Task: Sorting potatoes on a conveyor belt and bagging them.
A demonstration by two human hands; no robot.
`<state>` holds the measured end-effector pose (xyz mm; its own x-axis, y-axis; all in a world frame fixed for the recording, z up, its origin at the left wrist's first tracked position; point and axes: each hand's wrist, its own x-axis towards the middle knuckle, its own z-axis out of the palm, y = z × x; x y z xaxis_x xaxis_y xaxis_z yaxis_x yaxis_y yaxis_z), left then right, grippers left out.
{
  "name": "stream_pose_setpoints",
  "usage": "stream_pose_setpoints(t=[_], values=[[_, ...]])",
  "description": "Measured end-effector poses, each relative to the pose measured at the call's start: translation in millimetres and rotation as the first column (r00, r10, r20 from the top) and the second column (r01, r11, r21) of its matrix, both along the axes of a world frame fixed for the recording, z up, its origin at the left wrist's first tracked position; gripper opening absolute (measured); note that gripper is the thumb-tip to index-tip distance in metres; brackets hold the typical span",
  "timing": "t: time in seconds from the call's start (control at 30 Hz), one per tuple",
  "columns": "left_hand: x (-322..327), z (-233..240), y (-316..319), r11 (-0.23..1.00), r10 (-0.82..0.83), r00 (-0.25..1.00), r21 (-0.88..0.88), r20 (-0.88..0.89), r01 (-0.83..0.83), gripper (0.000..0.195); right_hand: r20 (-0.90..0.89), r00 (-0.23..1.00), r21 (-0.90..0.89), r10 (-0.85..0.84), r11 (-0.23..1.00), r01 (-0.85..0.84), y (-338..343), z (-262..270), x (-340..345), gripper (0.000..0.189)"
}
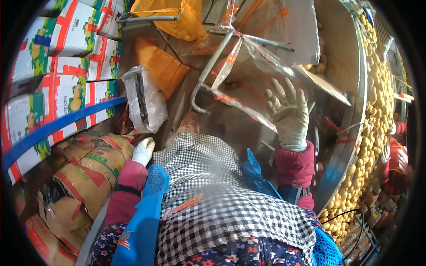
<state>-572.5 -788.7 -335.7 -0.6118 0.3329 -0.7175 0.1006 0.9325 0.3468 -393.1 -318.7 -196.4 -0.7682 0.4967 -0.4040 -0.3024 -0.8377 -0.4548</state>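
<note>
My right hand [289, 114], in a soiled pale knit glove, is raised with its fingers spread and nothing in it. Beside it a clear plastic bag with red and yellow printing [244, 108] hangs from a bent metal pipe frame [213, 61]. My left hand [144, 151], also gloved, is low at the left, near a clear-plastic-wrapped bundle [144, 99]; whether its fingers hold anything cannot be told. A checkered apron [206, 173] lies over my lap. An orange mesh sack [186, 20] hangs at the top, with a folded orange piece [161, 63] below it.
Printed potato cartons [71, 66] are stacked at the left behind a blue bar [66, 121]. Below are taped brown cardboard packs [96, 163]. At the right, many potatoes [376, 99] lie along a metal-edged conveyor or trough [361, 109]. Another person's red sleeve [394, 159] shows beyond.
</note>
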Motion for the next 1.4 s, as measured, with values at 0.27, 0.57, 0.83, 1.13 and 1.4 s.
stream_pose_setpoints(t=[0.27,0.57,0.83,1.13,1.4], values=[[103,-8,-53,0.984,0.178,0.980,-0.017,0.084,-0.177,0.042,-0.039,0.991,0.030,0.127,0.992,-0.126,-22,1,41,0.051],[114,24,-57,0.973,0.221,0.972,-0.087,0.079,-0.214,0.040,-0.095,0.990,-0.079,0.104,0.991,-0.112,-20,-6,66,0.049],[101,5,-70,0.990,-0.001,0.991,0.140,-0.130,0.020,0.043,0.062,0.994,0.041,0.092,0.995,-0.095,-54,13,43,0.057],[5,-10,-64,0.992,0.089,0.996,0.082,0.014,-0.090,0.039,0.025,0.970,0.033,0.242,0.969,-0.243,-111,52,-24,0.049],[-93,-13,-34,0.985,0.047,0.989,0.156,0.143,-0.070,0.044,0.030,0.960,0.056,0.280,0.958,-0.281,-172,68,-83,0.054]])
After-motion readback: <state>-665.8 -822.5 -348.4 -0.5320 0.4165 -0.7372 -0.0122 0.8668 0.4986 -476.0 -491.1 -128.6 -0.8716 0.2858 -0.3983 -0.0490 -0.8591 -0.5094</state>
